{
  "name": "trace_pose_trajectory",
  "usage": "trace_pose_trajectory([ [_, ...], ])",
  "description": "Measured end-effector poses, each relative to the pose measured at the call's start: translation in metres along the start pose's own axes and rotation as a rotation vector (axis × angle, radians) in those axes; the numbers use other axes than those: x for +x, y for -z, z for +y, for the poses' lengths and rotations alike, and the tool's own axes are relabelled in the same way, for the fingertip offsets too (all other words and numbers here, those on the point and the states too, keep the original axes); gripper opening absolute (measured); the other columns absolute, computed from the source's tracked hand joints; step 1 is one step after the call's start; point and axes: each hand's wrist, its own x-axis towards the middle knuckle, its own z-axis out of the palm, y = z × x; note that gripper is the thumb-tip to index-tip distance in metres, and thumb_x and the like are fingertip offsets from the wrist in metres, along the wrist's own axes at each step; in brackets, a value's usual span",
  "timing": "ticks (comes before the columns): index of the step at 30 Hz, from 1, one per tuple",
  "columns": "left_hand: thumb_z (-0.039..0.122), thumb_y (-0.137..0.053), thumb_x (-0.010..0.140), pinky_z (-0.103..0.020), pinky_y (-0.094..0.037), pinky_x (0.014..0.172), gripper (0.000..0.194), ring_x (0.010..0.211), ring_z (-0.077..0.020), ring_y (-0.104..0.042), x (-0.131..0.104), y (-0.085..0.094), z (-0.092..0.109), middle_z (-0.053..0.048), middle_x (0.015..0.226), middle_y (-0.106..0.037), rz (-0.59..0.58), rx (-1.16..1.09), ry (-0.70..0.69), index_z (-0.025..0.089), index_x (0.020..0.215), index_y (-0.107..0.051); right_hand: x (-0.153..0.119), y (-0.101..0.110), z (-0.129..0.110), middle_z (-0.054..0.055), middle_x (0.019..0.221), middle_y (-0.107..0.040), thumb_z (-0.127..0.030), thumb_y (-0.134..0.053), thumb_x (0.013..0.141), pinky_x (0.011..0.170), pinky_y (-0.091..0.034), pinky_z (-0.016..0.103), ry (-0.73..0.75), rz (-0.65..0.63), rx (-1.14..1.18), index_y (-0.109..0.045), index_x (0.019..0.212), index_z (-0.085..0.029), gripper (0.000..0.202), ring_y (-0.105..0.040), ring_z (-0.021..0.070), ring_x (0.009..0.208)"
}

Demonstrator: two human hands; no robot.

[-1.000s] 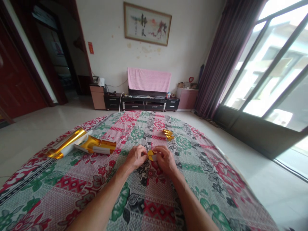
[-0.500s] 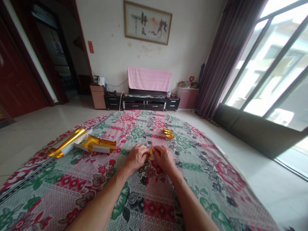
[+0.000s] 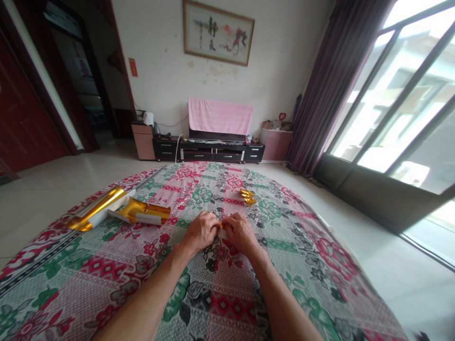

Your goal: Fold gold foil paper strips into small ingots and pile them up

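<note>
My left hand [image 3: 202,230] and my right hand [image 3: 240,230] meet near the middle of the flowered cloth. Between their pinched fingertips is a small piece of gold and white paper [image 3: 222,232], held from both sides and partly hidden by the fingers. Beyond my right hand lie a few small folded gold pieces [image 3: 248,196]. Off to the left, a gold sheet [image 3: 103,208], curled lengthwise, rests beside a second curled gold and white stack [image 3: 144,212].
The patterned cloth [image 3: 142,270] covers a broad surface with a rounded far edge. Past it stand a low black cabinet [image 3: 202,155] and a pink towel [image 3: 220,115] over a screen. A purple curtain [image 3: 327,85] hangs beside the windows on the right.
The fingers of both hands have come slightly closer over the small paper, and less of its gold side shows. The view has shifted very slightly.
</note>
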Motion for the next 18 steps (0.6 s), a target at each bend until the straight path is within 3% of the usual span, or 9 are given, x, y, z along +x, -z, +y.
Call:
trace_pose_trajectory([
  [11, 0.018, -0.053, 0.075, -0.029, -0.043, 0.083, 0.014, 0.089, -0.0176, -0.052, -0.0047, 0.0035, 0.0065, -0.005, 0.088, -0.059, -0.069, -0.055, -0.04, 0.019, 0.083, -0.065, 0.0021, -0.0017, -0.0012, 0.004, 0.071, -0.059, -0.013, -0.045, 0.078, 0.072, -0.038, 0.021, -0.071, 0.033, -0.01, -0.068, 0.075, -0.02, 0.025, -0.054, 0.0133, 0.076],
  [18, 0.011, -0.047, 0.077, -0.03, -0.042, 0.083, 0.021, 0.091, -0.0172, -0.051, -0.0036, 0.0037, 0.0015, -0.005, 0.092, -0.058, -0.009, -0.019, -0.051, 0.019, 0.085, -0.065, 0.0008, -0.0032, 0.0032, 0.003, 0.072, -0.059, -0.014, -0.047, 0.076, 0.069, -0.038, 0.021, -0.103, 0.06, -0.001, -0.069, 0.078, -0.021, 0.023, -0.055, 0.0127, 0.072],
])
